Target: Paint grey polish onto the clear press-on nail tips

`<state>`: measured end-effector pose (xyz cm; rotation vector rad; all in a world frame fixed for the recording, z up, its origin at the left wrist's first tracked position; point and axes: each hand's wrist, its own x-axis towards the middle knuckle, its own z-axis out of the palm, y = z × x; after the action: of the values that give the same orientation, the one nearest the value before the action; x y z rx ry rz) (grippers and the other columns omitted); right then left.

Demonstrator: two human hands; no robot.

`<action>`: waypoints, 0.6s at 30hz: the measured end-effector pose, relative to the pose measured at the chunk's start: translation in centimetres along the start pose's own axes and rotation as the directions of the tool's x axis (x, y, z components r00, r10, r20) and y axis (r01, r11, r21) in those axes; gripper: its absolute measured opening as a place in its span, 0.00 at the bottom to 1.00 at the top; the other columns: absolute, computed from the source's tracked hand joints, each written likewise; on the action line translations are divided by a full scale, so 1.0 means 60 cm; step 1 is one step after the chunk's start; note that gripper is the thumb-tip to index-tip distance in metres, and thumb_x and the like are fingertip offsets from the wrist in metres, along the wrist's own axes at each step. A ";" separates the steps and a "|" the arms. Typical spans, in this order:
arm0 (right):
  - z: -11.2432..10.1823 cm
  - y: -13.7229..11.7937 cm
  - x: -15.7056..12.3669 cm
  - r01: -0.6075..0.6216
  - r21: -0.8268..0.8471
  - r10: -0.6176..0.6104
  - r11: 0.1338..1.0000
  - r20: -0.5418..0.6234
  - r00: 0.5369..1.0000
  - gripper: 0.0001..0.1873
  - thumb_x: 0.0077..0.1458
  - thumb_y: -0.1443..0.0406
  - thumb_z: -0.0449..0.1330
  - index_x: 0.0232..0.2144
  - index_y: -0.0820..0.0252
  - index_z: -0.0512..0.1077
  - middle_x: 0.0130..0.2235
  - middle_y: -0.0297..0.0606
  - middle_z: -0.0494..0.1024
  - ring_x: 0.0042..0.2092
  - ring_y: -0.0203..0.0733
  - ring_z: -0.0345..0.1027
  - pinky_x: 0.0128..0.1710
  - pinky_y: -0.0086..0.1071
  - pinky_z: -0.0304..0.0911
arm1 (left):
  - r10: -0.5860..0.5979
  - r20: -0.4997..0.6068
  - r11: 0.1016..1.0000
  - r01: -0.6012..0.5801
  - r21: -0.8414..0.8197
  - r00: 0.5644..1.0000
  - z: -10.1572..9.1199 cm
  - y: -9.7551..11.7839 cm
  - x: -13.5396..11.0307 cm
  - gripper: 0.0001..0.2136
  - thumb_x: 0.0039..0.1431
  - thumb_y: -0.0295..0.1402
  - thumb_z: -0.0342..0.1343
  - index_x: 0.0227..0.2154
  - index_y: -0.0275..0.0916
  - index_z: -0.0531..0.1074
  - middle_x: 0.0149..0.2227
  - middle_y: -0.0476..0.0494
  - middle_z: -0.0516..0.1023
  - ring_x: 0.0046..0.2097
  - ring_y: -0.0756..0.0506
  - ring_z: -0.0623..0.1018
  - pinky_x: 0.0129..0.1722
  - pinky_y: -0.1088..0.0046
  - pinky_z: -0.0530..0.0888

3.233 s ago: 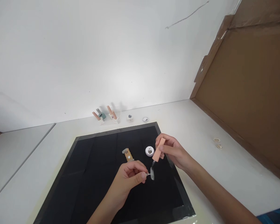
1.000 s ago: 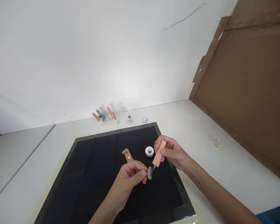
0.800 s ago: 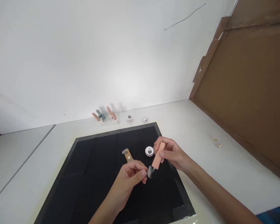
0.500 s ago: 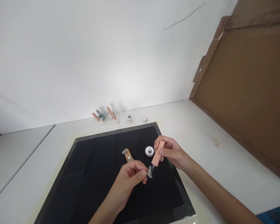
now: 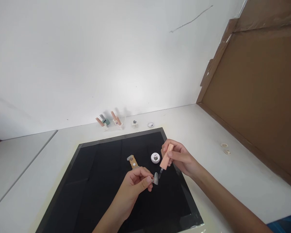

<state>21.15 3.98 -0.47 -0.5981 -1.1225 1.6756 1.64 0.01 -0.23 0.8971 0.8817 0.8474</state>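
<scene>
At the far left, the white counter [image 5: 19, 161] has a grey seam line, and in front of it, reaching under both hands, lies a black mat [image 5: 87, 184]. Beyond the left hand and to its left, near the wall [image 5: 99, 58], there stand a bottle with a pink cap [image 5: 100, 122], a green bottle [image 5: 106, 121] with a grey cap and, just beside them, two more bottles with pink caps [image 5: 118, 120]. Directly behind the left hand [image 5: 135, 185], a yellow holder [image 5: 132, 160] rests on the mat, bearing a clear piece on its far end; its near end is partly hidden by the fingers. Farther behind this hand, on the counter, is a small pale bottle [image 5: 135, 124] with a dark top, then a small white ring-shaped item [image 5: 150, 124]. The left hand pinches the short metal stem of a clear nail tip [image 5: 156, 178], which stands out on its right side, between the two hands. A round white tin [image 5: 155, 157] is on the mat, just left of the right hand. The right hand [image 5: 178, 157] grips a pink brush cap [image 5: 166, 157], tilted, with its dark brush [image 5: 160, 173] pointing down toward the nail tip; the bristles are just beside it, and I cannot tell whether they touch. Well to the right of the right hand lie two small round pale items [image 5: 227, 151], and beyond them rises a brown cardboard panel [image 5: 257, 97].
</scene>
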 end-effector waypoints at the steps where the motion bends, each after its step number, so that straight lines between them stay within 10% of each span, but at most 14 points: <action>1: 0.001 0.000 -0.001 -0.003 0.002 0.003 1.000 0.018 1.000 0.11 0.48 0.61 0.65 0.28 0.62 0.69 0.22 0.30 0.66 0.22 0.30 0.58 0.22 0.25 0.56 | 0.002 0.002 1.000 -0.002 -0.003 1.000 0.000 0.000 0.000 0.10 0.45 0.36 0.65 0.21 0.35 0.73 0.25 0.50 0.70 0.25 0.53 0.67 0.28 0.75 0.64; 18: 0.003 0.006 -0.001 -0.025 -0.045 0.027 0.999 0.034 0.999 0.11 0.48 0.60 0.65 0.29 0.61 0.69 0.23 0.30 0.66 0.22 0.30 0.57 0.22 0.25 0.55 | 0.023 0.026 0.999 -0.022 -0.028 0.999 -0.002 -0.002 0.000 0.08 0.46 0.35 0.64 0.22 0.35 0.73 0.26 0.50 0.70 0.25 0.53 0.68 0.27 0.76 0.64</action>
<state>20.89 3.84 -0.70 -0.6159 -1.1840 1.6928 1.58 0.01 -0.39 0.8938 0.8364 0.8634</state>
